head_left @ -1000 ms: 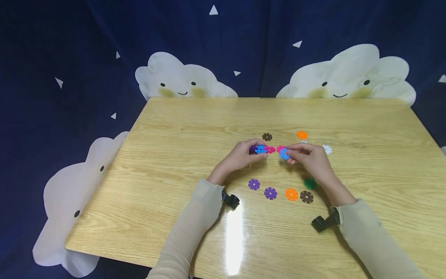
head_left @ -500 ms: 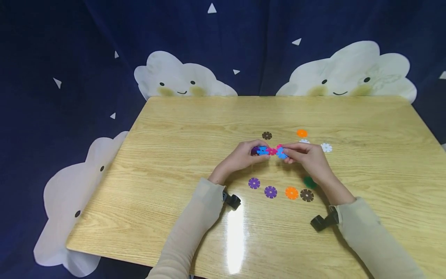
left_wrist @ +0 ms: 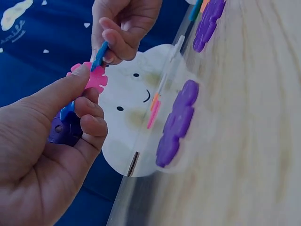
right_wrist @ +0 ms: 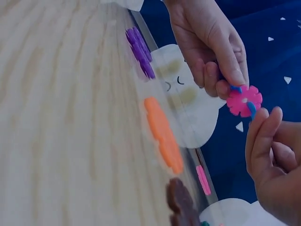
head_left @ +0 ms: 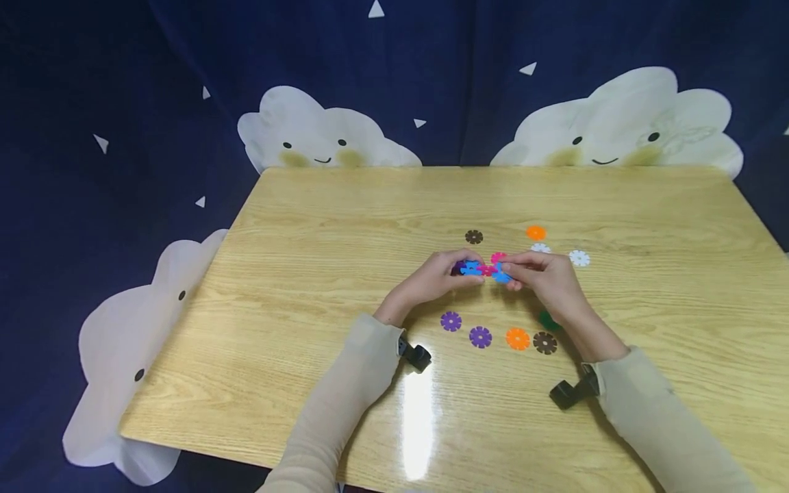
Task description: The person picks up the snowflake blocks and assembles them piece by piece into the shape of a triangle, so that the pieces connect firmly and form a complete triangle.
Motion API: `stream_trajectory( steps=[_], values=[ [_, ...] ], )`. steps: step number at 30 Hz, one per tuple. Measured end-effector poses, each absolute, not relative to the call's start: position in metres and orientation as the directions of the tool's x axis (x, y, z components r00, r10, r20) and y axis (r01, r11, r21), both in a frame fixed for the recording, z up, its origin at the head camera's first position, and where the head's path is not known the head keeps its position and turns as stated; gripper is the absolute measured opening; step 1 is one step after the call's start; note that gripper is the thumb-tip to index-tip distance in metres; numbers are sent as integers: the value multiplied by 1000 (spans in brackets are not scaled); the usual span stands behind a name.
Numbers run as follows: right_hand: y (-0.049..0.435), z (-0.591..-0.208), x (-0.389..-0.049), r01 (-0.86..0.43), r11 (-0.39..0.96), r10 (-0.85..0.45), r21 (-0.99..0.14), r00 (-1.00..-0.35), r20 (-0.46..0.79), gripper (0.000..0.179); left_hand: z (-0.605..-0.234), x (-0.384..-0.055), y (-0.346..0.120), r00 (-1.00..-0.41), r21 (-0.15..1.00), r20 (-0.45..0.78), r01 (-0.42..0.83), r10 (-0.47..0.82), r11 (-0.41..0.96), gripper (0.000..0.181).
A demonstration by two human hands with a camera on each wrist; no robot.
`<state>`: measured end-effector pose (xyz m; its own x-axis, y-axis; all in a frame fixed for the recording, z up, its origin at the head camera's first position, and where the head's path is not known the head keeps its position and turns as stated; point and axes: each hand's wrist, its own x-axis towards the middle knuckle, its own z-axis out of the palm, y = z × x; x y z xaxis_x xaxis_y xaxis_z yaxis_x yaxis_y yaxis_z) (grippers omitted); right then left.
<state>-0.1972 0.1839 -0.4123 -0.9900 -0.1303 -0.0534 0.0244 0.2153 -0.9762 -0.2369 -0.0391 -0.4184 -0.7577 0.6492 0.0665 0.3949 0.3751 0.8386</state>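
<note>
My left hand (head_left: 431, 279) grips a short chain of notched plastic discs above the table. In the chain are a purple disc (left_wrist: 65, 134), a blue disc (head_left: 471, 268) and a pink disc (right_wrist: 238, 106). Fingers partly cover the purple and blue ones. My right hand (head_left: 551, 281) pinches a second blue disc (head_left: 502, 276) between thumb and fingers. Its edge meets the pink disc's edge, set crosswise to it in both wrist views. How deep the notches engage cannot be told.
Loose discs lie flat around the hands on the wooden table (head_left: 277, 308): purple (head_left: 480, 337), orange (head_left: 518, 339), brown (head_left: 545, 343) and green (head_left: 548, 320) nearer. Farther back are brown (head_left: 474, 237), orange (head_left: 536, 233), white (head_left: 579, 258) and pink (head_left: 498, 258) ones.
The gap between the hands has closed. The left hand with its chain has shifted right, and the right hand's blue disc now meets the pink disc.
</note>
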Motion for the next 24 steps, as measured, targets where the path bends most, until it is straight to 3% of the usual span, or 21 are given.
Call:
stream_trajectory(
  steps=[8, 14, 24],
  values=[
    [181, -410, -195, 17, 180, -97, -983, -995, -35, 36, -417, -236, -37, -775, 838, 89, 398, 625, 374, 31],
    [184, -412, -197, 57, 17, -116, -998, -992, -58, 20, -416, -237, -38, -810, 842, 91, 373, 579, 389, 34],
    [180, -411, -194, 57, -75, -144, -996, -988, -46, 10, -419, -238, -37, -844, 873, 115, 338, 524, 353, 36]
  ],
)
